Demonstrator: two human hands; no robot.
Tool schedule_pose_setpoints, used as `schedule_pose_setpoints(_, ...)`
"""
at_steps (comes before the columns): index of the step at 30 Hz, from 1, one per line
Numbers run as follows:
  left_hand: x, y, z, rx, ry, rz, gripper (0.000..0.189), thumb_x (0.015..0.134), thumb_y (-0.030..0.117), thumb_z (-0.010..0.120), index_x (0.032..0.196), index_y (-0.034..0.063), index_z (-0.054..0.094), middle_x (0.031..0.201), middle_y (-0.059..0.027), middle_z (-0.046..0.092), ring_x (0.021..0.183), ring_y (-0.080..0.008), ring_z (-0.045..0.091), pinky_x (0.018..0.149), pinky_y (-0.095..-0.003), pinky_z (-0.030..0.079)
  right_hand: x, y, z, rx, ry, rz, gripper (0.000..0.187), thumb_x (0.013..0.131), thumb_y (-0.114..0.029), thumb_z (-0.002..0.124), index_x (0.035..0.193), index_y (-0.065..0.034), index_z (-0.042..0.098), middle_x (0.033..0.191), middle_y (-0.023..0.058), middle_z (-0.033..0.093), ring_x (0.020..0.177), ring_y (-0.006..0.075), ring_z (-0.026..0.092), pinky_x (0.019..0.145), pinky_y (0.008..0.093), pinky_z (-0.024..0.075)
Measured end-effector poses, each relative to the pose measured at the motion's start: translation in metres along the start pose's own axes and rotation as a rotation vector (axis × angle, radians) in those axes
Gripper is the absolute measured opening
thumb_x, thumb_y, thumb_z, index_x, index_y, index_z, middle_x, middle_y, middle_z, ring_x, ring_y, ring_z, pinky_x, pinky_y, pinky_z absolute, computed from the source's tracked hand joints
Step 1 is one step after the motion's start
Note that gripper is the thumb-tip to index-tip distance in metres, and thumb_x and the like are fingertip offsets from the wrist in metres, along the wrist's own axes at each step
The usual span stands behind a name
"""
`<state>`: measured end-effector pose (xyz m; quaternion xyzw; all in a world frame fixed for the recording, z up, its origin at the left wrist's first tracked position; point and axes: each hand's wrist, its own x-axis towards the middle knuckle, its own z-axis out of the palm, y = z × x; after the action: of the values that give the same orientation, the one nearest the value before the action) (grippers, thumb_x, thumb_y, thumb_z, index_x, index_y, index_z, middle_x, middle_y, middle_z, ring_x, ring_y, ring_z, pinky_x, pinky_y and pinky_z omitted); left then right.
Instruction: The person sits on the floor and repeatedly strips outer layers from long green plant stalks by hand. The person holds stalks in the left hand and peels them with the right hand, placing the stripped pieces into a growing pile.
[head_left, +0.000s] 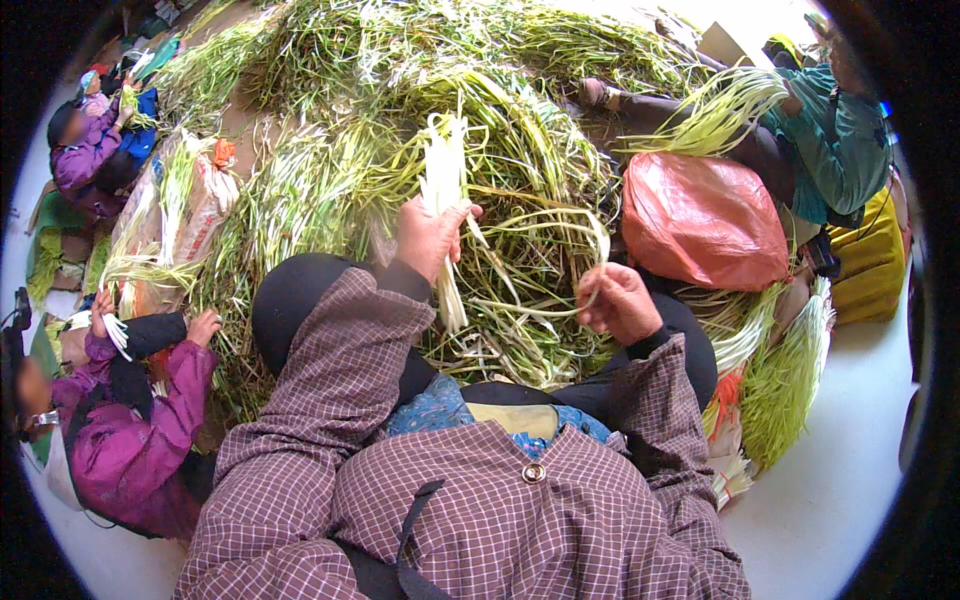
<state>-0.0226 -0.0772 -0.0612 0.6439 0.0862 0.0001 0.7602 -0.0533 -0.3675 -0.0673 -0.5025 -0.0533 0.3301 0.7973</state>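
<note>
My left hand (433, 234) is closed around a bundle of pale yellow-green leafy stalks (447, 165), held upright in front of me with the white ends hanging below the fist. At the right, my right hand (621, 304) pinches a long pale leaf (600, 232) between thumb and fingertips; the leaf bends in a loop above the hand. Under and beyond both hands lies a large heap of loose green and yellow stalks (525, 330).
A pink plastic-covered bundle (701, 221) lies at the right, near a person in a green top (840, 142). Stalk bundles (795, 375) rest beside my right knee. At the left, a person in a purple jacket (139, 457) handles stalks; another (82, 157) sits farther back, near a woven sack (206, 210).
</note>
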Motion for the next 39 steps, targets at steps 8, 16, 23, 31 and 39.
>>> schedule_pose_setpoints(8, -0.005, 0.009, 0.001, -0.269, -0.251, -0.212, 0.013, 0.089, 0.012, 0.058, 0.094, 0.0, 0.058, 0.091, -0.0179, 0.066, 0.04, -0.0034, 0.042, 0.037, -0.0202, 0.041, 0.013, -0.004, 0.01, 0.207, 0.17, -0.168, 0.02, 0.095, -0.021, 0.049, 0.093, -0.0021, 0.055, 0.072, 0.0063, 0.058, 0.051, 0.0115, 0.055, 0.041, 0.0205, 0.0425)
schedule_pose_setpoints(16, -0.031, 0.019, 0.029, -0.122, -0.483, -0.267, 0.027, 0.086, 0.025, 0.064, 0.089, -0.002, 0.061, 0.077, -0.0108, 0.068, 0.038, -0.0042, 0.043, 0.035, -0.0194, 0.037, 0.059, -0.014, 0.06, 0.34, 0.302, -0.216, 0.023, 0.096, -0.02, 0.047, 0.103, -0.0002, 0.054, 0.084, 0.0054, 0.06, 0.062, 0.006, 0.055, 0.053, 0.0149, 0.0468)
schedule_pose_setpoints(23, -0.026, 0.025, 0.017, -0.231, -0.426, -0.211, 0.02, 0.087, 0.019, 0.063, 0.092, -0.0002, 0.059, 0.07, -0.0047, 0.062, 0.039, -0.0039, 0.042, 0.034, -0.019, 0.036, 0.041, 0.006, 0.07, -0.276, 0.022, 0.11, 0.029, 0.094, -0.032, 0.048, 0.098, -0.0052, 0.058, 0.079, 0.0023, 0.062, 0.054, 0.0057, 0.054, 0.042, 0.0167, 0.035)
schedule_pose_setpoints(31, -0.011, 0.062, -0.006, -0.413, -0.21, -0.049, 0.009, 0.089, 0.011, 0.057, 0.092, 0.0018, 0.058, 0.074, -0.006, 0.061, 0.042, -0.0027, 0.041, 0.038, -0.0187, 0.037, 0.024, 0.071, 0.024, -0.353, -0.102, 0.441, 0.029, 0.088, -0.033, 0.061, 0.078, -0.0061, 0.061, 0.062, -0.0002, 0.059, 0.05, 0.007, 0.052, 0.045, 0.0216, 0.0399)
schedule_pose_setpoints(39, -0.003, 0.068, -0.016, -0.382, -0.128, -0.028, 0.014, 0.09, 0.012, 0.057, 0.097, -0.0002, 0.057, 0.076, -0.0055, 0.059, 0.043, -0.002, 0.038, 0.04, -0.0185, 0.036, 0.021, 0.149, -0.05, -1.528, -0.349, 0.684, 0.032, 0.076, -0.037, 0.071, 0.069, -0.0061, 0.067, 0.064, 0.0052, 0.065, 0.055, 0.0157, 0.061, 0.055, 0.0302, 0.0504)
